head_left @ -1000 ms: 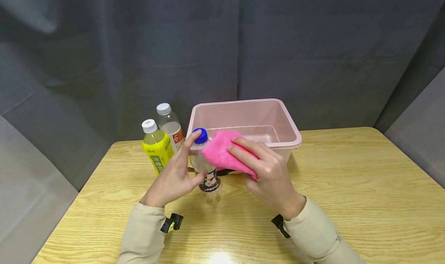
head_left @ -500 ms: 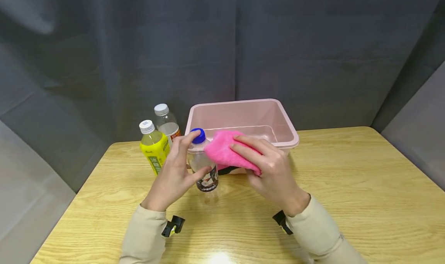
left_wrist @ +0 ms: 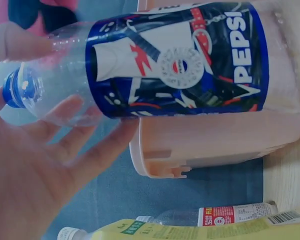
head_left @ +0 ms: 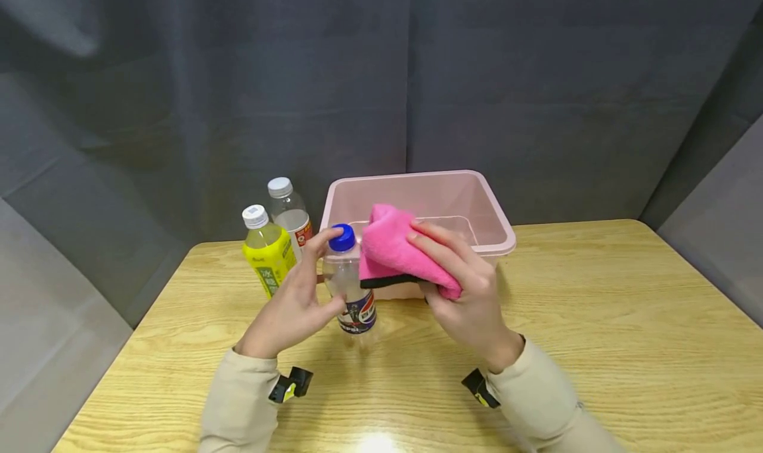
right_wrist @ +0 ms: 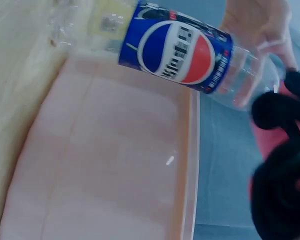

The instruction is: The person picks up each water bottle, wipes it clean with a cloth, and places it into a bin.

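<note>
A clear Pepsi bottle [head_left: 357, 312] with a blue cap stands nearly upright in the head view. My left hand [head_left: 292, 314] holds it round the shoulder, index finger by the cap and thumb on the near side. Whether its base touches the table cannot be told. The left wrist view shows fingers behind the bottle's upper part. In my right hand [head_left: 467, 287] is a folded pink cloth [head_left: 393, 248] with black edging, gripped between fingers and thumb just right of the bottle's neck. In the right wrist view the round logo on the label [right_wrist: 175, 52] faces the camera.
Behind the hands a pale pink plastic bin [head_left: 417, 187] stands on the wooden table [head_left: 596, 320]. Left of it are a yellow-labelled drink bottle [head_left: 269, 257] and a clear bottle with a white cap [head_left: 291, 218]. A dark curtain [head_left: 536, 95] hangs behind the table.
The bottle has turned in my left hand, bringing the round logo into the head view. My right hand's cloth has shifted slightly right, its black edge now hanging in front.
</note>
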Motion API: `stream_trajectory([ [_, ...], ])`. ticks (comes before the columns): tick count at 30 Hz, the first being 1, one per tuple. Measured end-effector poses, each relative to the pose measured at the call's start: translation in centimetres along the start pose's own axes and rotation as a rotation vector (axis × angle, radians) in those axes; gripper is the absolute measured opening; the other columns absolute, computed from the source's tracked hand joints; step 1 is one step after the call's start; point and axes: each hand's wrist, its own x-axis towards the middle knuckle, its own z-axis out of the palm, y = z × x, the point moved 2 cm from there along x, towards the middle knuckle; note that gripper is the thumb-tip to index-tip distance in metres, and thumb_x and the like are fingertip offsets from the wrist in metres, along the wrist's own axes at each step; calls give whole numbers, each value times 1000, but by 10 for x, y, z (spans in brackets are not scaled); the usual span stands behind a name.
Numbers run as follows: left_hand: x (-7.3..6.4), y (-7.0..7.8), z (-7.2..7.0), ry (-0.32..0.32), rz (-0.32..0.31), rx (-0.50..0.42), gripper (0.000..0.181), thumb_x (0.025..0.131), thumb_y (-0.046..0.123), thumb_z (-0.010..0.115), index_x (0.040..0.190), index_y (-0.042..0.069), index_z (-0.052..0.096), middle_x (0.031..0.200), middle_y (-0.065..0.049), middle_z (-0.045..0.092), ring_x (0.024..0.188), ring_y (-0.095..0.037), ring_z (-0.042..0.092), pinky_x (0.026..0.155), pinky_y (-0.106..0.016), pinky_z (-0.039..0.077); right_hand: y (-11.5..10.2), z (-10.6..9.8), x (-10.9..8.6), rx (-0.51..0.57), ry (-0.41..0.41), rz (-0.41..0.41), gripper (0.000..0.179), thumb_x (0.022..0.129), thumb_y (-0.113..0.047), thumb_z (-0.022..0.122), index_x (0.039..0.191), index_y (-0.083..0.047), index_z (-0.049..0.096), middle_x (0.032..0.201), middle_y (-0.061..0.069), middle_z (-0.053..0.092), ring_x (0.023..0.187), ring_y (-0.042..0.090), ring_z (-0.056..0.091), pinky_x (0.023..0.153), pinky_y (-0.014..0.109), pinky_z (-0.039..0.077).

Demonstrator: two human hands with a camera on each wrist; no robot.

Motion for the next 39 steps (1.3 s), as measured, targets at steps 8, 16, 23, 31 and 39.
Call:
stream_trajectory([
  [8,0,-2,0,13,50,23,89,79,-8,66,152,19,21,141,-21,50,124,-38,54,89,-55,57,5,5,-5,48,-356,82,69,68,20,74,130,-5,61,144,22,50,123,41,57,104,42,50],
  [16,0,-2,1,17,74,42,89,78,-8,66,151,19,22,141,-20,50,121,-35,54,90,-52,57,10,9,-10,95,-393,176,70,65,25,67,128,-6,59,147,22,46,129,40,52,105,44,47],
  [23,2,-2,3,19,111,62,91,76,-9,68,150,18,22,145,-22,46,123,-36,55,90,-49,58,10,15,-13,-14,-269,99,56,66,28,61,113,-1,72,129,22,61,116,39,62,101,41,52],
  [31,1,-1,-1,-11,27,-6,90,81,-9,68,153,24,25,149,-20,45,119,-39,61,80,-47,61,9,12,-11,-110,-346,17,54,64,28,55,100,-6,76,118,14,67,101,30,69,86,45,60],
  [39,0,-2,-1,-24,19,29,93,84,-3,73,155,24,21,151,-19,41,124,-42,57,74,-51,61,15,17,-24,-304,-716,2,50,59,21,61,88,-16,75,97,3,67,74,18,64,60,33,56],
])
